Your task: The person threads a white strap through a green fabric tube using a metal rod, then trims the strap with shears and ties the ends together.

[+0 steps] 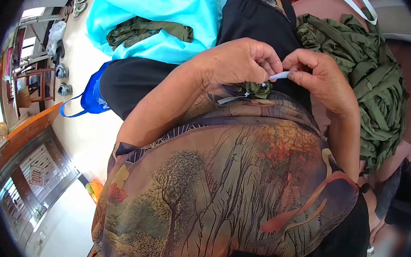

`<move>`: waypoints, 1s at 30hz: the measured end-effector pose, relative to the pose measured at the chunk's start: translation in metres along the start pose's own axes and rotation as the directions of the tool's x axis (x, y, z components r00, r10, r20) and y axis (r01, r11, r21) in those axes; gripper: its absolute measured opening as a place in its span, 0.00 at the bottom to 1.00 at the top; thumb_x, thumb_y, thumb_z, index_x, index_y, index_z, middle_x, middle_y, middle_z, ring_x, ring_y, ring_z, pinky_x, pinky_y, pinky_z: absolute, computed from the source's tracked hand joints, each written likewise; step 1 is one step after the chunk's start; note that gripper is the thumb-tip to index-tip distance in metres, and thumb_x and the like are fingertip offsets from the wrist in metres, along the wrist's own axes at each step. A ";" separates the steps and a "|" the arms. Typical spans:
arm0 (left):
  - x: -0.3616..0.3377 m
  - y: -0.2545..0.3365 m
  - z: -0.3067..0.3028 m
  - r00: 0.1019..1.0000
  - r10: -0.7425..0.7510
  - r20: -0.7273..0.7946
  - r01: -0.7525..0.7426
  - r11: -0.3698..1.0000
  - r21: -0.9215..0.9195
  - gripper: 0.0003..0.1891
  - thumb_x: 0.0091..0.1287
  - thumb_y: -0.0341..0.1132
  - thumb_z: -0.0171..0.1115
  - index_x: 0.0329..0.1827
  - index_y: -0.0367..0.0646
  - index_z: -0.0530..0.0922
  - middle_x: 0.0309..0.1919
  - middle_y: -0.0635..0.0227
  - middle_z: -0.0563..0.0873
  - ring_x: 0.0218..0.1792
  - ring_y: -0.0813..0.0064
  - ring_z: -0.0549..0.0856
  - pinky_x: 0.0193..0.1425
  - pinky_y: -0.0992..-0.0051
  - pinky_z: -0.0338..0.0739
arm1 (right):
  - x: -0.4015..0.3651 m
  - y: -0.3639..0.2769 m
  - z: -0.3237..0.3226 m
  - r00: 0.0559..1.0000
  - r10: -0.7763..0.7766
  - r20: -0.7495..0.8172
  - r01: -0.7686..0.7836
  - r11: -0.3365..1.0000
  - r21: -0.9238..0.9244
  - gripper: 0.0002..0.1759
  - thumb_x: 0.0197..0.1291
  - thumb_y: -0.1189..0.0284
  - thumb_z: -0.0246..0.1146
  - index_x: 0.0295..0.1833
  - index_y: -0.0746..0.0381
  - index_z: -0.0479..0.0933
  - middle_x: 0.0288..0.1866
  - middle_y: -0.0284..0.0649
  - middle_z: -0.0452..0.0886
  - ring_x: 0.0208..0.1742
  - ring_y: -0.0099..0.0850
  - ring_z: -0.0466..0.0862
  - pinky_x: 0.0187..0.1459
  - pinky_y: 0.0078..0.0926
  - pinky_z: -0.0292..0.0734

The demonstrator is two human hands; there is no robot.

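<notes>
A short white strip (pixel 280 75) is stretched between my two hands over my lap. My left hand (pixel 242 61) has thumb and fingers closed on its left end. On the other end, the thumb and forefinger of my right hand (pixel 318 77) pinch it. Just below the fingers lies a small bunched piece of dark green cloth (pixel 259 89) with little white bits on it. Another thin pale strip (pixel 233 99) sticks out beside that cloth, against my patterned shirt (pixel 230 179).
A large heap of dark green cloth straps (pixel 370 88) lies to my right on the seat. Ahead on the left, a turquoise bag (pixel 162 9) holds more green cloth (pixel 148 31). A blue bag (pixel 92 93) stands beside my leg; shoes (pixel 63 79) are on the floor further left.
</notes>
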State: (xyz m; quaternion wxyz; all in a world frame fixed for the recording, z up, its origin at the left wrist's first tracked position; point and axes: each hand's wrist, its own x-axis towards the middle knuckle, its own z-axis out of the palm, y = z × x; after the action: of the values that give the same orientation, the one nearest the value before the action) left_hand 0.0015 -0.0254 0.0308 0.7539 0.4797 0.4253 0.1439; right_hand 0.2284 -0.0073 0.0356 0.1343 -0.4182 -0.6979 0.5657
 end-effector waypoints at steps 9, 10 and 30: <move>0.014 -0.004 0.007 0.999 0.026 0.020 -0.021 0.975 -0.222 0.10 0.68 0.37 0.66 0.43 0.38 0.84 0.33 0.71 0.85 0.32 0.85 0.82 0.37 0.83 0.77 | -0.009 0.001 -0.003 0.997 -0.048 -0.064 0.063 0.966 0.249 0.11 0.58 0.82 0.63 0.46 0.64 0.75 0.31 0.27 0.75 0.34 0.15 0.73 0.39 0.14 0.69; 0.014 -0.001 0.009 1.000 0.020 0.021 -0.015 0.971 -0.239 0.11 0.68 0.38 0.66 0.42 0.38 0.84 0.32 0.71 0.85 0.33 0.85 0.82 0.38 0.83 0.77 | -0.008 0.000 -0.004 0.996 -0.054 -0.072 0.071 0.965 0.252 0.11 0.58 0.82 0.63 0.47 0.64 0.75 0.31 0.27 0.75 0.34 0.15 0.73 0.39 0.14 0.69; -0.010 -0.025 -0.027 0.999 -0.012 -0.041 0.020 0.979 0.205 0.04 0.64 0.30 0.69 0.33 0.42 0.82 0.26 0.81 0.81 0.29 0.90 0.75 0.32 0.85 0.70 | -0.025 0.022 -0.033 0.966 -0.097 -0.240 0.136 0.978 0.155 0.09 0.58 0.86 0.60 0.43 0.65 0.77 0.38 0.28 0.76 0.42 0.18 0.76 0.49 0.15 0.73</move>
State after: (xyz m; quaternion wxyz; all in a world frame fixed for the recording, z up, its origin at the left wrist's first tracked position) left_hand -0.0302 -0.0282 0.0103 0.6930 0.5486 0.4564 0.1027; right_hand 0.2751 -0.0034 0.0341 0.2828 -0.4262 -0.6502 0.5618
